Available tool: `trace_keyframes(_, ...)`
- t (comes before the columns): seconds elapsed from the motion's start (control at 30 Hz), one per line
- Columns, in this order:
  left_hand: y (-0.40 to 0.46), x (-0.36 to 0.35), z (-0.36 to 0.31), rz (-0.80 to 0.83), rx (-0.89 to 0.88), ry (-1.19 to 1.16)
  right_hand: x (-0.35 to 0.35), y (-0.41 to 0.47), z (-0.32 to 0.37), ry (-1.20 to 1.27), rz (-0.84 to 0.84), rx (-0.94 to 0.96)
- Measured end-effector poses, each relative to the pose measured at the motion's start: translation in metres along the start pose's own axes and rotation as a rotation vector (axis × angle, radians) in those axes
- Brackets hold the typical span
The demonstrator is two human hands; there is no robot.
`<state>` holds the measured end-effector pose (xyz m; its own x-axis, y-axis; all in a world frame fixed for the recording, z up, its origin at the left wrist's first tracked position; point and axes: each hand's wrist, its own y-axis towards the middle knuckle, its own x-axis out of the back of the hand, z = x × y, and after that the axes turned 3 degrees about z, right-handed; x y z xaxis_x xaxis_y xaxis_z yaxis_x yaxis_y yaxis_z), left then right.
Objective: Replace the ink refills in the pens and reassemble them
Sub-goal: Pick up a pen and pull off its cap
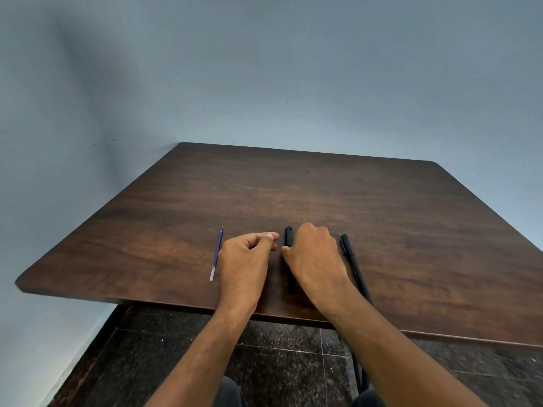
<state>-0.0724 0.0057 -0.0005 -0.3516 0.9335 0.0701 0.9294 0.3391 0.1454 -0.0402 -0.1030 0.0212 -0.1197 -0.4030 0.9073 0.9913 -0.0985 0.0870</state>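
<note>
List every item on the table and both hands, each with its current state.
Refill: lying loose on the table, left of both hands, untouched.
Middle pen: lying flat, right hand on it.
Right pen: lying flat, assembled, untouched.
Left hand: fingers curled, holding nothing visible.
Right hand: curled over the middle pen.
Table: bearing all three.

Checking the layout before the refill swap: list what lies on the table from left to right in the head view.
Ink refill → left hand → black pen under the right hand → second black pen, all on the wooden table.
</note>
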Motion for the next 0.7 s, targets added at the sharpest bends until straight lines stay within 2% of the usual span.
trace_keyframes(0.33, -0.001, 0.0, -0.003, -0.015, 0.005, -0.034, 0.015, -0.006, 0.002, 0.102, 0.03, -0.029)
trace_keyframes(0.63, 0.002, 0.002, -0.004, 0.036, 0.039, -0.167, 0.047, -0.02, -0.011, 0.274, 0.026, 0.058)
trace_keyframes(0.7, 0.002, 0.002, -0.004, 0.042, 0.055, -0.188, 0.05, -0.018, -0.017, 0.386, 0.037, 0.036)
